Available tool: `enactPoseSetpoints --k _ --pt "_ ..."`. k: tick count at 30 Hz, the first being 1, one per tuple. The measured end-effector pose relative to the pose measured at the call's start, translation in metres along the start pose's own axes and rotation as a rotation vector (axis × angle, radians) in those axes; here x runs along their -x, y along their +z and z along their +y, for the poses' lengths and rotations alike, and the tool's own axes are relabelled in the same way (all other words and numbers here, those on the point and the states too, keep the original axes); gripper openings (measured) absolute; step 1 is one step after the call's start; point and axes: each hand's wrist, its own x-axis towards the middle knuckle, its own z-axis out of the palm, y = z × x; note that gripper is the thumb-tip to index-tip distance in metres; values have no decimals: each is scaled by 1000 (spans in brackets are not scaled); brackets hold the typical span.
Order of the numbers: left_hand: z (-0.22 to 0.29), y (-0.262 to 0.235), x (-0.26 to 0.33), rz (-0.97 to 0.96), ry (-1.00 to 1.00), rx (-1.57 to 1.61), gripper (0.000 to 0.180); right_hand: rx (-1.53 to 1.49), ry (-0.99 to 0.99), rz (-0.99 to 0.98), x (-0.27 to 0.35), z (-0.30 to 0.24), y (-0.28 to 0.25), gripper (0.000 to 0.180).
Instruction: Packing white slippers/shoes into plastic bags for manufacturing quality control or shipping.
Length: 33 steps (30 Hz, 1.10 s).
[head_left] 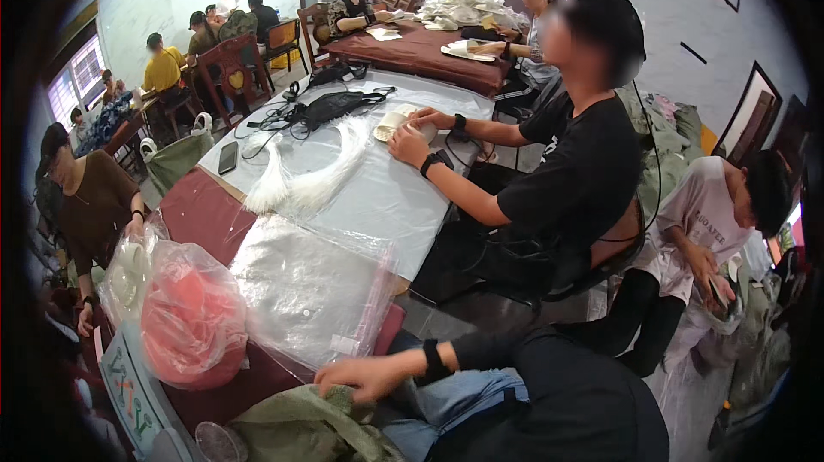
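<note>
"While the right hand (367,378) is resting at the olive cloth (300,423), what are its fingers doing?"

"They're curling loosely over its upper edge — I cannot tell whether they're pinching a fold or only touching it. The left hand is lying out of view, so I cannot tell its grip either."

"Where is the cloth lying?"

"It's bunching at the lower edge, just left of the wearer's jeans (468,406). A clear tub (221,442) is sitting at its left, and a grey-blue panel (129,385) is standing beyond that."

"And past the cloth?"

"A pink bag (193,316) is slumping on the table, with a shiny packet (300,282) lying flat just beside it. Someone in brown (94,187) is leaning in from the left."

"Farther up?"

"White strands (339,174) are curving across the pale sheet (369,213), near a phone (227,157). A co-worker in black (579,161) is sitting on the right, both hands holding a white piece (390,124). Black straps (339,106) are lying beside it."

"What about the back?"

"White pieces (468,9) are piling up on a red table (386,50) — two people are sitting at it, handling more of them."
</note>
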Motion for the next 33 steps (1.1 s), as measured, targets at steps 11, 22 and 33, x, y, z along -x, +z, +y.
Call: enactPoseSetpoints --k 11,22,33 --pt "-61 -35 157 -157 -297 48 47 547 453 813 84 41 -162 33" --pt "138 -266 165 611 -110 170 37 616 467 955 114 34 -212 42" --pt "177 -243 29 975 -30 -9 35 635 576 855 102 37 -211 45"
